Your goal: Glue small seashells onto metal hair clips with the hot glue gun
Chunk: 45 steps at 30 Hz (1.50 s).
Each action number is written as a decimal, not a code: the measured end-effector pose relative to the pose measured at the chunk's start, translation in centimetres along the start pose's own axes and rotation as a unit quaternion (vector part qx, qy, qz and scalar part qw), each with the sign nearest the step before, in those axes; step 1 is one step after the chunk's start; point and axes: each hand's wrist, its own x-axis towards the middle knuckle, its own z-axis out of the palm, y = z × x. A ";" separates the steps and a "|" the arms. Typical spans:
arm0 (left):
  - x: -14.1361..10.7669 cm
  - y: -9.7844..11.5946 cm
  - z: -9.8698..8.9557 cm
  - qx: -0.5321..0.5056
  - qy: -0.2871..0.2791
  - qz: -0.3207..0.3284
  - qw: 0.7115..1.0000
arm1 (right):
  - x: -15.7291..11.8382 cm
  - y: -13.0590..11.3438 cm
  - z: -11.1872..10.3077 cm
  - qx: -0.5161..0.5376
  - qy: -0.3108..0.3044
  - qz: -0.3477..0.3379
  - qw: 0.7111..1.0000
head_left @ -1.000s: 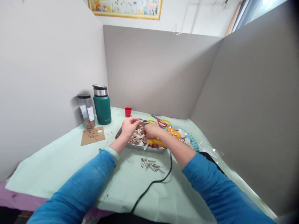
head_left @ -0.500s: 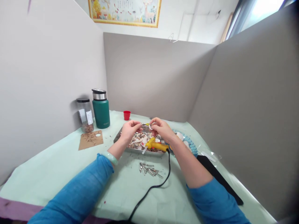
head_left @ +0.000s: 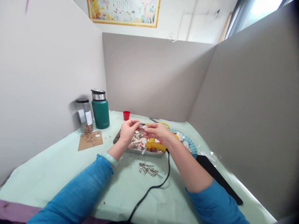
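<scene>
glue gun (head_left: 157,146): yellow | sleeves (head_left: 80,189): blue | bottle (head_left: 100,113): green | cup (head_left: 126,116): red

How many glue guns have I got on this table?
1. The yellow glue gun lies on the shells in the metal tray, near its front right edge. I see no other, though your left hand and right hand could hide one.

Both arms (head_left: 187,165) extend forward; the curled hands (head_left: 127,132) (head_left: 160,133) sit close, perhaps touching.
</scene>
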 end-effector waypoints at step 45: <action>-0.3 0.8 0.0 0.030 -0.094 0.015 0.995 | 0.1 -0.2 -1.1 -0.194 0.003 -0.172 0.966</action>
